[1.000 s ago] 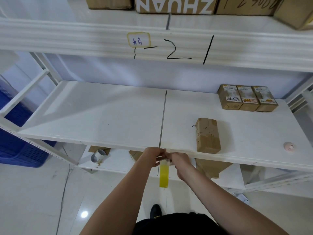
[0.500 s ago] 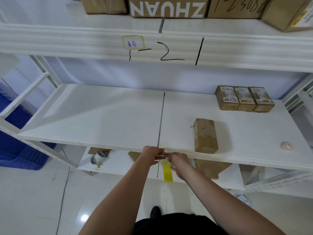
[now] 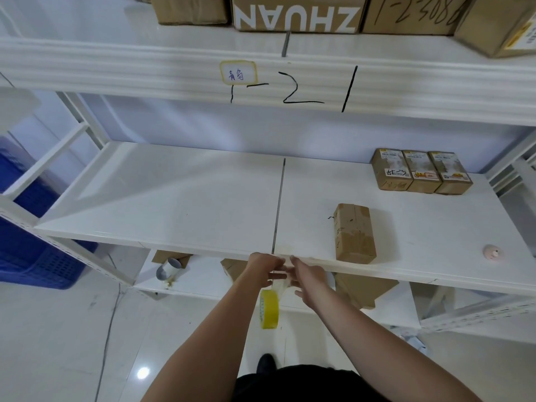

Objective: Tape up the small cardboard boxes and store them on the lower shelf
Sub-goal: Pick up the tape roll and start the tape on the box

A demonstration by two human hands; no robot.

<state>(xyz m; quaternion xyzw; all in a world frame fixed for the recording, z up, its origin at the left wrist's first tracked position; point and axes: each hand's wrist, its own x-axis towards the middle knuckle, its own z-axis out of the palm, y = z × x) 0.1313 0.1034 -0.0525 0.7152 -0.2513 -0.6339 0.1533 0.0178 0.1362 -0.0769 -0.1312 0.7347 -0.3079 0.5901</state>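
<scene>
A small brown cardboard box lies near the front edge of the white middle shelf, right of its centre seam. Just below that edge my left hand and my right hand meet. Both pinch a pale strip of tape, and a yellow tape roll hangs from it between my forearms. Neither hand touches the box. Three small labelled boxes stand in a row at the back right of the same shelf.
The lower shelf carries brown cardboard boxes and a grey roll, partly hidden by the middle shelf. A small pink round object lies at the right. Blue crates stand at the left. Large cartons fill the top shelf.
The yellow roll swung up and tilted between my hands, then dropped lower, with more strip drawn out. My hands stayed at the shelf edge.
</scene>
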